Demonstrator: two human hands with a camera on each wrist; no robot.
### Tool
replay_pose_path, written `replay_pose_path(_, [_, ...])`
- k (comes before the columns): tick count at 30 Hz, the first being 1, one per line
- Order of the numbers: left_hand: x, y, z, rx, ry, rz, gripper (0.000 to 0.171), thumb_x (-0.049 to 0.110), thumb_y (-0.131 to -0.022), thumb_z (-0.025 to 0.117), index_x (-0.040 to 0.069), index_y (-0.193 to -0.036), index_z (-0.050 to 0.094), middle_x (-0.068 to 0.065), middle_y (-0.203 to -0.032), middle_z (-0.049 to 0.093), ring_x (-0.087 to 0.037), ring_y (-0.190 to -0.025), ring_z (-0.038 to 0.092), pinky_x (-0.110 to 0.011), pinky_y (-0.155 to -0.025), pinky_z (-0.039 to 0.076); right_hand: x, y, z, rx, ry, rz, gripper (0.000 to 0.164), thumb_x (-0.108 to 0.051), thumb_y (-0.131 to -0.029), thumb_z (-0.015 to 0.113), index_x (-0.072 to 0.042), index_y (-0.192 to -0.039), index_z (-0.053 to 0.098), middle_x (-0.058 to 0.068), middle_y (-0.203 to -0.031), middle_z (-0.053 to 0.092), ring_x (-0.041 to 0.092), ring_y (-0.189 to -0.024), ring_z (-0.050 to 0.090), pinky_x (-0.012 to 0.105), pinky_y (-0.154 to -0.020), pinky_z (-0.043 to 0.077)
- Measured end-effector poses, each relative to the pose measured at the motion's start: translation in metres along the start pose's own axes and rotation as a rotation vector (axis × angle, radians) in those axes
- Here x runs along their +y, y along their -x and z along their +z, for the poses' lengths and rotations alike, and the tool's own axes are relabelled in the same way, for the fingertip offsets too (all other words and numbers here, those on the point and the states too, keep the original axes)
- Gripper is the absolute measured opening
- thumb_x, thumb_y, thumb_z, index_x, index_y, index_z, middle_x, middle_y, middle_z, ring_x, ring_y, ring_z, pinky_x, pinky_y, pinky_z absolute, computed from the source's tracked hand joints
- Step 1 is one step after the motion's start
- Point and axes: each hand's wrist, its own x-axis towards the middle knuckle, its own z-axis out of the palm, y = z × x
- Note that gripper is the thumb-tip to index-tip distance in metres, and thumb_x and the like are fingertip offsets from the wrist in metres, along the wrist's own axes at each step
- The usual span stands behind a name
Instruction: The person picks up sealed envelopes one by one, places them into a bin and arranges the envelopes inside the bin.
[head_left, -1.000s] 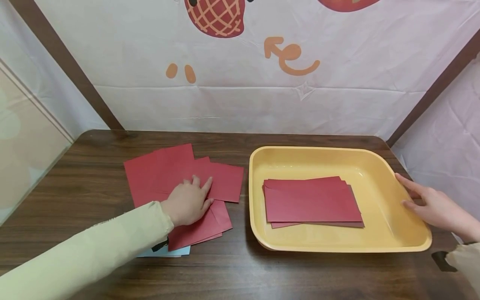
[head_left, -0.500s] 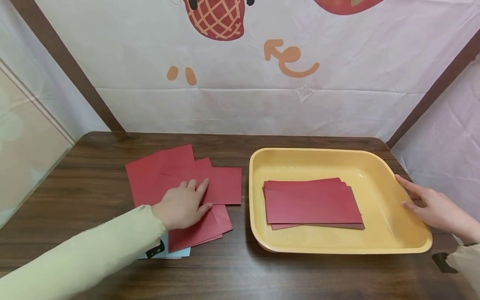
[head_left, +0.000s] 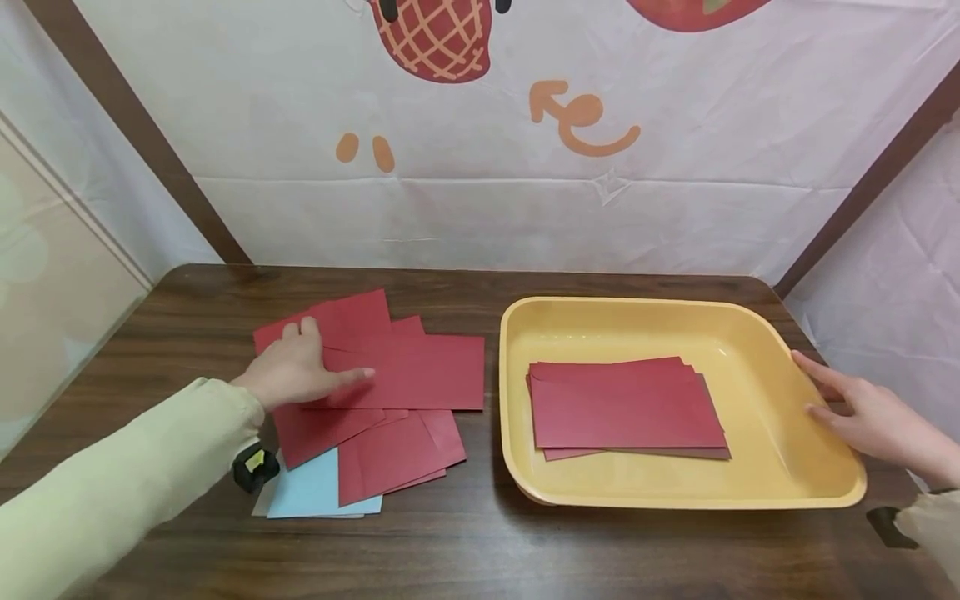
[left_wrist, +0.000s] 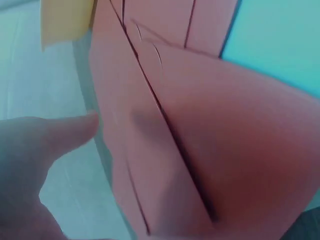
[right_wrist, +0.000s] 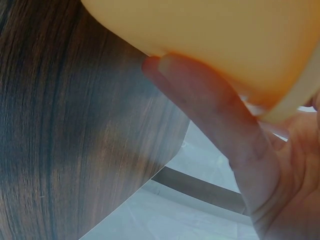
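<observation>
Head, left hand [head_left: 296,367]: spread, empty, held over red envelopes [head_left: 431,375].
Right hand [head_left: 866,412]: yellow tray [head_left: 757,408] is pinched at its edge.

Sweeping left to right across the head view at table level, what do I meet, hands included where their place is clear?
Left sleeve → loose red envelopes → yellow tray → right hand.

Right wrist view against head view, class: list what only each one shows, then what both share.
Right wrist only: the right hand with fingertips against the outer wall of the yellow tray. Head only: the left hand, the red envelopes inside and beside the tray, and some light blue paper. Both: the right hand, the tray and the brown tabletop.
</observation>
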Motion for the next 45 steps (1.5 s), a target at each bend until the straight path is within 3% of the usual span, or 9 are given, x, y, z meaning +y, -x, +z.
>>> replay_pose_path(7, [-0.011, -0.011, 0.002, -0.142, 0.124, -0.131, 0.136, 0.074, -0.063, 0.063, -0.017, -0.133, -0.01, -0.042, -0.124, 0.023, -0.048, -0.105, 0.04, -0.052, -0.081, 0.047, 0.001, -0.001, 0.002, -0.003, 0.003, -0.006, 0.07, -0.01, -0.086, 0.063, 0.005, -0.142, 0.024, 0.026, -0.094, 0.067, -0.001, -0.07, 0.061, 0.019, -0.058, 0.046])
replay_pose_path(11, [-0.014, -0.014, 0.004, -0.181, 0.157, -0.151, 0.136, 0.071, -0.062, 0.067, -0.019, -0.131, -0.008, -0.04, -0.12, 0.029, -0.046, -0.105, 0.039, -0.047, -0.078, 0.048, 0.001, -0.001, 0.003, -0.012, 0.007, -0.003, 0.07, -0.01, -0.086, 0.062, 0.005, -0.142, 0.023, 0.027, -0.095, 0.066, 0.018, -0.072, 0.067, 0.021, -0.059, 0.047])
replay_pose_path(18, [-0.012, -0.016, 0.009, -0.145, 0.168, -0.193, 0.125, 0.066, -0.061, 0.072, -0.019, -0.127, 0.008, -0.034, -0.111, 0.041, -0.043, -0.101, 0.043, -0.043, -0.071, 0.048, 0.0, -0.002, 0.001, 0.011, 0.019, -0.015, 0.069, -0.008, -0.085, 0.063, 0.007, -0.141, 0.025, 0.027, -0.092, 0.067, 0.009, -0.069, 0.065, 0.02, -0.058, 0.046])
replay_pose_path(23, [-0.011, -0.017, 0.01, -0.128, 0.189, -0.195, 0.124, 0.064, -0.062, 0.073, -0.02, -0.129, 0.01, -0.03, -0.11, 0.046, -0.04, -0.099, 0.047, -0.044, -0.072, 0.048, -0.001, -0.003, -0.002, -0.028, -0.016, 0.019, 0.07, -0.01, -0.087, 0.062, 0.006, -0.142, 0.022, 0.031, -0.097, 0.064, 0.025, -0.075, 0.068, 0.019, -0.058, 0.046])
replay_pose_path(31, [-0.013, -0.014, 0.011, -0.119, 0.226, -0.213, 0.118, 0.064, -0.061, 0.073, -0.016, -0.126, 0.015, -0.028, -0.109, 0.045, -0.039, -0.099, 0.046, -0.041, -0.071, 0.047, -0.001, -0.004, -0.004, 0.021, 0.014, -0.019, 0.069, -0.01, -0.086, 0.063, 0.006, -0.141, 0.026, 0.028, -0.095, 0.066, -0.017, -0.07, 0.048, 0.017, -0.057, 0.045])
replay_pose_path(37, [-0.015, -0.008, 0.008, -0.088, 0.215, -0.196, 0.117, 0.063, -0.062, 0.072, -0.019, -0.127, 0.019, -0.032, -0.114, 0.036, -0.042, -0.1, 0.04, -0.044, -0.073, 0.046, -0.004, -0.006, -0.004, -0.002, 0.017, 0.003, 0.07, -0.013, -0.086, 0.063, 0.004, -0.142, 0.025, 0.031, -0.1, 0.064, 0.005, -0.075, 0.065, 0.019, -0.059, 0.046])
replay_pose_path(38, [-0.015, -0.007, 0.007, -0.08, 0.208, -0.187, 0.115, 0.062, -0.063, 0.072, -0.02, -0.126, 0.02, -0.032, -0.114, 0.035, -0.043, -0.1, 0.039, -0.044, -0.073, 0.046, -0.004, -0.007, -0.005, -0.005, 0.019, 0.005, 0.07, -0.014, -0.086, 0.063, 0.004, -0.142, 0.025, 0.032, -0.101, 0.063, 0.014, -0.077, 0.067, 0.019, -0.06, 0.045])
replay_pose_path(41, [-0.017, -0.004, 0.004, -0.046, 0.193, -0.146, 0.099, 0.054, -0.068, 0.072, -0.019, -0.12, 0.029, -0.031, -0.108, 0.039, -0.04, -0.094, 0.042, -0.038, -0.067, 0.047, -0.004, -0.007, -0.004, 0.01, 0.014, -0.007, 0.07, -0.014, -0.086, 0.063, 0.004, -0.142, 0.026, 0.033, -0.103, 0.063, 0.007, -0.077, 0.066, 0.017, -0.06, 0.045])
replay_pose_path(45, [-0.019, -0.003, -0.001, 0.005, 0.213, -0.083, 0.061, 0.036, -0.076, 0.071, -0.012, -0.102, 0.045, -0.021, -0.088, 0.052, -0.028, -0.078, 0.05, -0.029, -0.059, 0.045, -0.003, -0.006, -0.005, 0.025, -0.014, -0.017, 0.069, -0.013, -0.086, 0.063, 0.004, -0.142, 0.025, 0.033, -0.1, 0.063, -0.016, -0.071, 0.051, 0.014, -0.057, 0.044])
